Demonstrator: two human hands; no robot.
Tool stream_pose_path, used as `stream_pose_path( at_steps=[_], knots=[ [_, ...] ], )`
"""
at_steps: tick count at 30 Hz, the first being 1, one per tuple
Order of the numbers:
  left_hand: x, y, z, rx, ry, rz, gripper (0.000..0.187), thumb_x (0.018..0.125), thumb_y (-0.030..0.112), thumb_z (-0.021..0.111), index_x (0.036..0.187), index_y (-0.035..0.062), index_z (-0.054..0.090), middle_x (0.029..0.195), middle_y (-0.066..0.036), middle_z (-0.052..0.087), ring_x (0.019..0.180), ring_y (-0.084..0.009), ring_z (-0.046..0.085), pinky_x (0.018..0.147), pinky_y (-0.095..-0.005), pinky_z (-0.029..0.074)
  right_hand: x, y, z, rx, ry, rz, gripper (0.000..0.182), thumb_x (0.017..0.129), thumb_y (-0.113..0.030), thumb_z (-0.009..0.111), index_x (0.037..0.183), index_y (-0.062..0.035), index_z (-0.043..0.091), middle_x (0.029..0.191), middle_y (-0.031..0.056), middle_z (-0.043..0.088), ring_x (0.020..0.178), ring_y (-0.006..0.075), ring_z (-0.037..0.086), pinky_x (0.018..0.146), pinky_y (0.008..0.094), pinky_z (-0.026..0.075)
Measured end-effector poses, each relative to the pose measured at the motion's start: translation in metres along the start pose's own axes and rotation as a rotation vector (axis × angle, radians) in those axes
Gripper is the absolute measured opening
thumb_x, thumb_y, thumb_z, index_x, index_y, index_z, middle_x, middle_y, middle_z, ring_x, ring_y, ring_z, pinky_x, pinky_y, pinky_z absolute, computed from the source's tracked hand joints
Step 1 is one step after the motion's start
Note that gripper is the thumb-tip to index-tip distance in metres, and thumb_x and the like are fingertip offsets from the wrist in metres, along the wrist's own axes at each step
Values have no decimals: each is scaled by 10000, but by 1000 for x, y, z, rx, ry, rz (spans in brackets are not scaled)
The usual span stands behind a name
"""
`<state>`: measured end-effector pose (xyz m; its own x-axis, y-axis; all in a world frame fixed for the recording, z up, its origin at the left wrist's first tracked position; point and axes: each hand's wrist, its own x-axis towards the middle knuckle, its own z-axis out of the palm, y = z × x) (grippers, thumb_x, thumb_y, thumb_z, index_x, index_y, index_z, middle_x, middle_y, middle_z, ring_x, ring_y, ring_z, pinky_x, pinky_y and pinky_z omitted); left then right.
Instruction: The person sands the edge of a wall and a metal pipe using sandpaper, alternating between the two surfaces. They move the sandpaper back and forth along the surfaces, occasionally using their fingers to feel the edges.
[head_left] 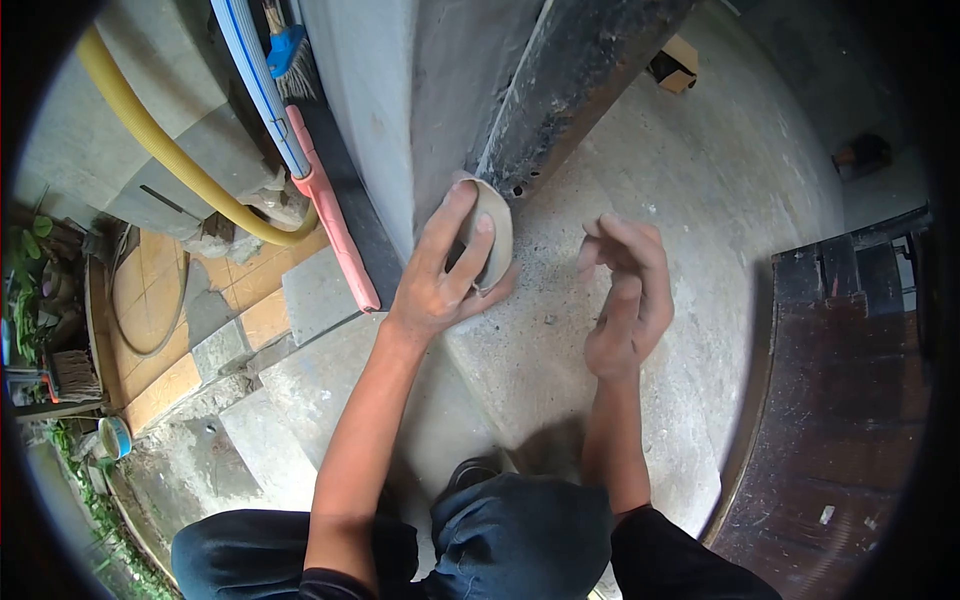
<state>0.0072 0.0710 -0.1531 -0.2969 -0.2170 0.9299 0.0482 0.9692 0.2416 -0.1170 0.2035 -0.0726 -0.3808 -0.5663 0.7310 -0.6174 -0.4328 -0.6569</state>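
Observation:
My left hand (440,275) is closed round a bent, beige-grey piece of sandpaper (498,232), its fingers inside the curve and the thumb low at its edge. The sandpaper is right at the foot of the grey wall corner (440,110), beside the lower end of a worn black door frame (560,90). To the right, over the concrete floor, my right hand (635,300) hangs with loosely bent fingers, the thumb apart from them and nothing between. Dark specks and dust lie on the concrete between both hands.
A pink squeegee-like head (335,230) on a blue-white pole leans at the left, near a blue brush (288,52) and a yellow hose (165,150). A dark brown wooden panel (850,400) stands at the right. An open cardboard box (675,65) sits farther back.

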Motion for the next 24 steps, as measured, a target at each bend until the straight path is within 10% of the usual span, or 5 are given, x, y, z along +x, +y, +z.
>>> stream_pose_path(
  at_steps=[10, 15, 24],
  knots=[
    [16, -2, 5, 297, 4, 91, 753, 776, 81, 729, 1432, -60, 386, 1394, -266, 493, 1302, -464, 460, 1116, -491, 389, -51, 56, 37, -28, -2, 243, 406, 1069, -312, 433, 1177, 41, 600, 1028, 133, 611, 809, 167, 561, 752, 303, 471],
    [83, 13, 21, 46, 241, 24, 802, 763, 98, 751, 1474, 11, 391, 1529, -282, 363, 1390, -478, 380, 1104, -532, 400, -54, 60, 38, -72, -9, 268, 451, 1075, -359, 402, 1171, 30, 608, 1051, 128, 598, 793, 177, 564, 734, 303, 470],
    [-6, 6, 27, -23, 85, -97, 987, 718, 63, 761, 1556, 25, 242, 1581, -298, 232, 1342, -564, 389, 1056, -589, 408, -59, 65, 40, 34, -1, 258, 486, 1084, -379, 363, 1171, 33, 605, 1048, 123, 580, 767, 157, 555, 686, 296, 456]
  ],
)
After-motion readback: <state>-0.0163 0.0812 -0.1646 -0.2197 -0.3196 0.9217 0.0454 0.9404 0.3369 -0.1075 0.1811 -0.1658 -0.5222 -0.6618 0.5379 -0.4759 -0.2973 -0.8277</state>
